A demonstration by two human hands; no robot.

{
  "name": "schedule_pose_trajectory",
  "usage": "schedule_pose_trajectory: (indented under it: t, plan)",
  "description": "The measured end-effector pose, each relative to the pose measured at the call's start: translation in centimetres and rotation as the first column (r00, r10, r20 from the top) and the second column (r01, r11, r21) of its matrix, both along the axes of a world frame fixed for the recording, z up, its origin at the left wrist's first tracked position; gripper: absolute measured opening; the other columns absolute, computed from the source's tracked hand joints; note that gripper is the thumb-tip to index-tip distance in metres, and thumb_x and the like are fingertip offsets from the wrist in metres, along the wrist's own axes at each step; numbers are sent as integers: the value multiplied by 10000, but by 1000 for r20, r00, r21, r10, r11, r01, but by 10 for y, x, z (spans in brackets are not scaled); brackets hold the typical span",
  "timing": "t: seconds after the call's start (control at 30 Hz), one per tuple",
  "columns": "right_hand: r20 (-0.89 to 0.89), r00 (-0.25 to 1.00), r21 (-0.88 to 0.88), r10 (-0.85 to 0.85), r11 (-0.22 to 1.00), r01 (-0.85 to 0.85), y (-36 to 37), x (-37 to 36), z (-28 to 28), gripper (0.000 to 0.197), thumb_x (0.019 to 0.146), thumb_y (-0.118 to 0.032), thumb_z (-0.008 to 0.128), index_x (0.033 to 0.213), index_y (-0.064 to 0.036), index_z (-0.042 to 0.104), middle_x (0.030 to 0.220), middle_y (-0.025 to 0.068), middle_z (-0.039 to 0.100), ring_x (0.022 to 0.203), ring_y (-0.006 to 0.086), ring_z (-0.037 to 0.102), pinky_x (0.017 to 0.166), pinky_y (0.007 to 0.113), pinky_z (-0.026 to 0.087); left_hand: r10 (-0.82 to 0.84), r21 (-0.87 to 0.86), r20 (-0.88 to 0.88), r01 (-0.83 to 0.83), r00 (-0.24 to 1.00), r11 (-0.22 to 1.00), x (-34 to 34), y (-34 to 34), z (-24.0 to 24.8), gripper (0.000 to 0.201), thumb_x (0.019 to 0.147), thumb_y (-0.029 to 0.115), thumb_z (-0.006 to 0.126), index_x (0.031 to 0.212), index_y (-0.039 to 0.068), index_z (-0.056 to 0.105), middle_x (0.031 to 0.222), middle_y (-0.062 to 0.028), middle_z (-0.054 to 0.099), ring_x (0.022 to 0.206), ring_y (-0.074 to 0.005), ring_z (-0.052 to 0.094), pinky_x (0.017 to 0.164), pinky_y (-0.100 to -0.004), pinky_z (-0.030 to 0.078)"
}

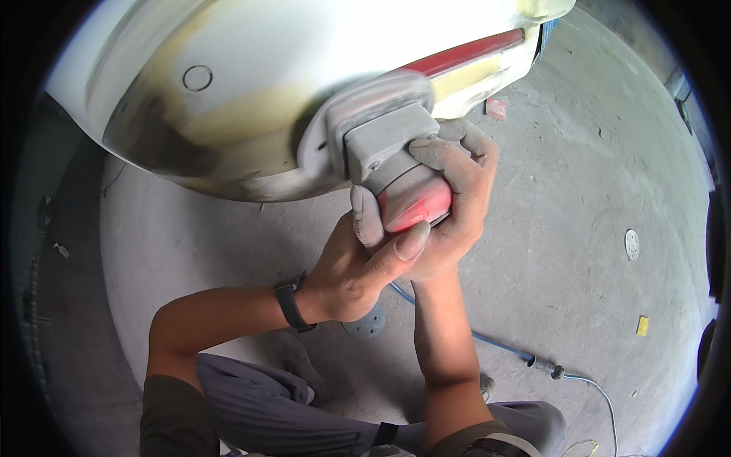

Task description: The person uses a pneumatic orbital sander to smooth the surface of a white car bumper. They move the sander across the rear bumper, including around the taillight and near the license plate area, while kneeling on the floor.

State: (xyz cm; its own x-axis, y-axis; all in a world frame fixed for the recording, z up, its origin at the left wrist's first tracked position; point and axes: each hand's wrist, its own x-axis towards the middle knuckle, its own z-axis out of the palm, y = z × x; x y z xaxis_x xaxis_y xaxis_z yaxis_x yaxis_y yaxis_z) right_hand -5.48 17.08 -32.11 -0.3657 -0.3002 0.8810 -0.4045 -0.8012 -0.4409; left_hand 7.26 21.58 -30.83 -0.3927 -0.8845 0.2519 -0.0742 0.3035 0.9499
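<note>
A dusty grey power sander (392,141) with a red end is pressed by its flat pad against the lower part of a car bumper (251,46). My left hand (354,263), a dark watch on its wrist, cups the sander's near end, its thumb lying along the red cap. From the other side my right hand (464,179) wraps round the body, its dusty fingers curled over the top. The bumper is white with yellowish and dark sanded patches, a round mark and a red reflector strip (472,52). The pad hides the bumper surface behind it.
Below my arms a blue hose (502,345) with a dark connector (543,366) runs over the grey concrete floor. Round perforated sanding discs lie around, one grey (365,324) and one pale (632,245). A yellow scrap (643,326) and a reddish piece (496,108) are at the right.
</note>
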Motion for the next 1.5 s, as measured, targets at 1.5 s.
schedule_pose_trajectory:
  t: [1.5]
  plan:
    - [136, 987, 91, 83, 991, -96, 5, 7, -17, 647, 633, -234, 934, 1170, -38, 632, 1171, 204, 605, 1087, 347, 604, 944, 435, 501, -79, 112, 73, 71, 994, 991, 10, -2, 4, 261, 997, 236, 694, 1140, 21, 657, 919, -51, 679, 846, -147, 630, 762, -337, 515]
